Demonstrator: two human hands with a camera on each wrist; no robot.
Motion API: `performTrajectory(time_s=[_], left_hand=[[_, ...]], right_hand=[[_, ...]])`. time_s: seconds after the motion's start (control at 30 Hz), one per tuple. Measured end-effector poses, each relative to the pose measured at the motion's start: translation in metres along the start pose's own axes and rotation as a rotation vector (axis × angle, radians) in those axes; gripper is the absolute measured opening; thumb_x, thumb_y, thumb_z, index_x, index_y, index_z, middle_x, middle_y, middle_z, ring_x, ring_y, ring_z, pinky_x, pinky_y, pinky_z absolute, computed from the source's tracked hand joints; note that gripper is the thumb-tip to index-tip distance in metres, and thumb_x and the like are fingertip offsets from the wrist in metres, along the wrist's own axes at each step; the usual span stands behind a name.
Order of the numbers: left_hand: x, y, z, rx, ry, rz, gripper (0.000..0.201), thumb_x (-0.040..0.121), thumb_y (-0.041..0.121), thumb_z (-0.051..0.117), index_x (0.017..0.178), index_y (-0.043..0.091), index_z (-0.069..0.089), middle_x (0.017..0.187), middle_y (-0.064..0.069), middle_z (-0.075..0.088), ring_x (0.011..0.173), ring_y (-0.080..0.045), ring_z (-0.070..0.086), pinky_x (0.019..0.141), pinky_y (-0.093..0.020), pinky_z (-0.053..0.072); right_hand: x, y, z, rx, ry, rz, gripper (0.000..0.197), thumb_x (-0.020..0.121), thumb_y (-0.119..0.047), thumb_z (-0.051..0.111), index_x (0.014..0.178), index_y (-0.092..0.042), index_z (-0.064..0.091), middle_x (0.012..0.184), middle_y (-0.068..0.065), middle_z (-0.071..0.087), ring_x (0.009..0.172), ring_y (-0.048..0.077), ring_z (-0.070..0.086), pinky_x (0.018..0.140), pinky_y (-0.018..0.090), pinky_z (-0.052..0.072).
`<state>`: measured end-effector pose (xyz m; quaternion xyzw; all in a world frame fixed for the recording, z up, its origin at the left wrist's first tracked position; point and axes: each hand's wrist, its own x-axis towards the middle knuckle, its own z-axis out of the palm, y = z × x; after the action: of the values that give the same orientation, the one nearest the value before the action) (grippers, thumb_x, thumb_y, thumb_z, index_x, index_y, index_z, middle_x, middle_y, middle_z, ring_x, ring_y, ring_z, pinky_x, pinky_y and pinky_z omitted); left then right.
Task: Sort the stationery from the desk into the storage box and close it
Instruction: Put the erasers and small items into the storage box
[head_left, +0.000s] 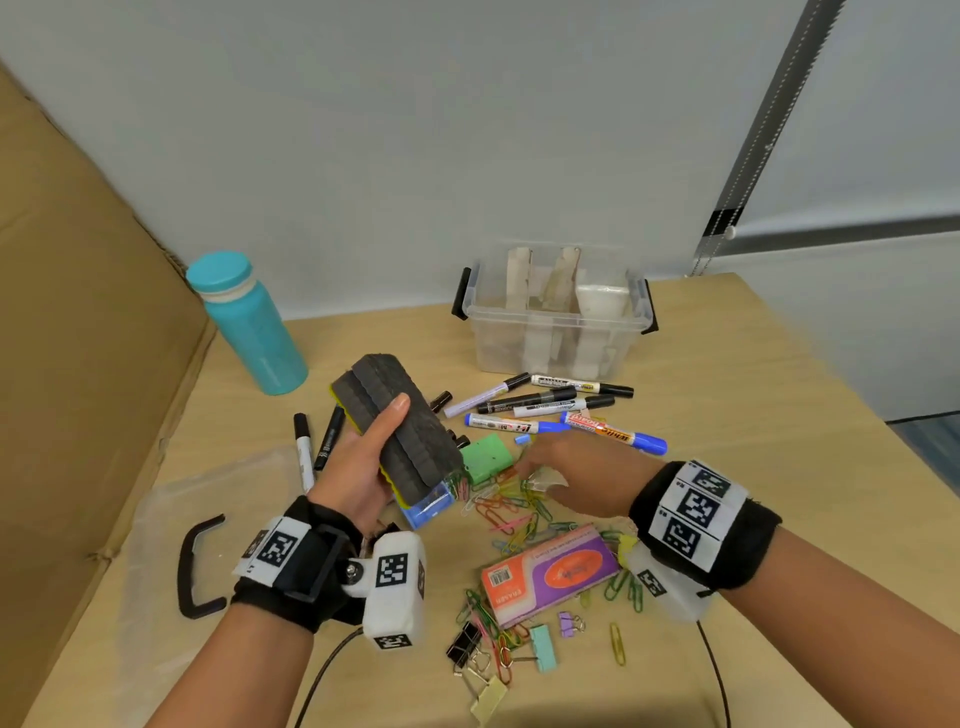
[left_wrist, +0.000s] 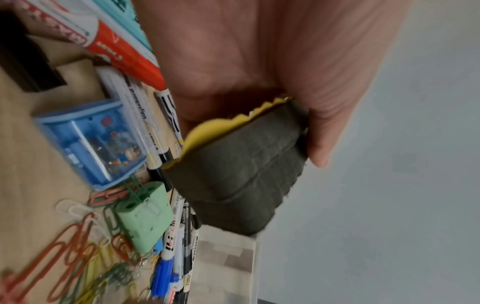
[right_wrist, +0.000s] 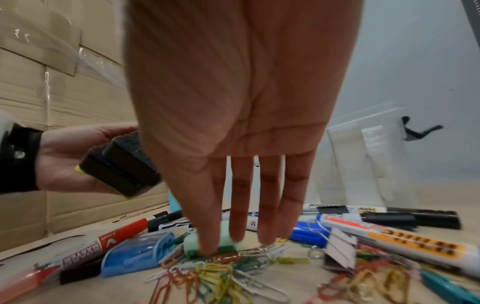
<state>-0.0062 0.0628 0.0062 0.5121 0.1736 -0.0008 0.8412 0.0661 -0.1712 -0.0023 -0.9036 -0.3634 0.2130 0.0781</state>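
My left hand (head_left: 371, 447) grips two stacked dark felt board erasers (head_left: 395, 421) with yellow backing, lifted above the desk; the left wrist view shows the thumb along the erasers (left_wrist: 241, 174). My right hand (head_left: 550, 475) reaches down with straight fingers (right_wrist: 207, 226). Its fingertips touch a green sharpener (right_wrist: 226, 244) and the heap of coloured paper clips (right_wrist: 207, 273). The clear storage box (head_left: 556, 312) stands open at the back of the desk, with cardboard dividers inside. Markers (head_left: 550, 405) lie in front of it.
The box's clear lid (head_left: 208, 519) with a black handle lies at the left. A teal bottle (head_left: 249, 322) stands back left beside a cardboard carton (head_left: 62, 364). A blue sharpener (head_left: 428, 509), a pink eraser packet (head_left: 550, 571) and binder clips (head_left: 465, 644) lie near me.
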Motion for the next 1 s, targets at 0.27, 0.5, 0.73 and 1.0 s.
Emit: performTrajectory(time_s=[0.27, 0.5, 0.73, 1.0], left_hand=[[-0.001, -0.01, 0.002, 0.0, 0.068, 0.002, 0.042, 0.085, 0.029, 0.059, 0.125, 0.015, 0.056, 0.118, -0.009, 0.067, 0.1, -0.018, 0.068, 0.076, -0.032, 0.059], [-0.001, -0.014, 0.012, 0.014, 0.146, -0.031, 0.04, 0.088, 0.032, 0.059, 0.125, 0.014, 0.058, 0.116, -0.009, 0.068, 0.098, -0.021, 0.066, 0.079, -0.034, 0.053], [0.0, -0.014, 0.013, -0.07, 0.205, -0.015, 0.048, 0.087, 0.035, 0.059, 0.129, 0.014, 0.054, 0.106, -0.01, 0.072, 0.096, -0.024, 0.069, 0.064, -0.033, 0.06], [-0.005, -0.013, 0.017, -0.051, 0.253, 0.005, 0.02, 0.092, 0.031, 0.054, 0.108, 0.022, 0.062, 0.094, -0.005, 0.076, 0.088, -0.019, 0.07, 0.076, -0.038, 0.053]], right_hand=[[-0.021, 0.016, 0.016, 0.0, -0.335, 0.011, 0.062, 0.066, -0.044, 0.08, 0.119, -0.028, 0.052, 0.111, -0.008, 0.043, 0.108, 0.018, 0.047, 0.09, 0.039, 0.046], [-0.026, 0.022, 0.019, 0.172, -0.321, -0.052, 0.031, 0.074, -0.034, 0.074, 0.091, -0.024, 0.049, 0.098, 0.0, 0.054, 0.084, 0.019, 0.051, 0.072, 0.036, 0.046], [-0.034, 0.03, -0.044, 0.386, -0.094, -0.182, 0.019, 0.091, -0.034, 0.06, 0.105, -0.036, 0.047, 0.091, 0.006, 0.061, 0.066, 0.014, 0.052, 0.059, 0.024, 0.041], [-0.02, 0.044, -0.113, 1.046, 0.354, -0.117, 0.009, 0.094, -0.024, 0.057, 0.096, -0.018, 0.063, 0.097, 0.0, 0.067, 0.075, 0.004, 0.067, 0.061, 0.022, 0.055]])
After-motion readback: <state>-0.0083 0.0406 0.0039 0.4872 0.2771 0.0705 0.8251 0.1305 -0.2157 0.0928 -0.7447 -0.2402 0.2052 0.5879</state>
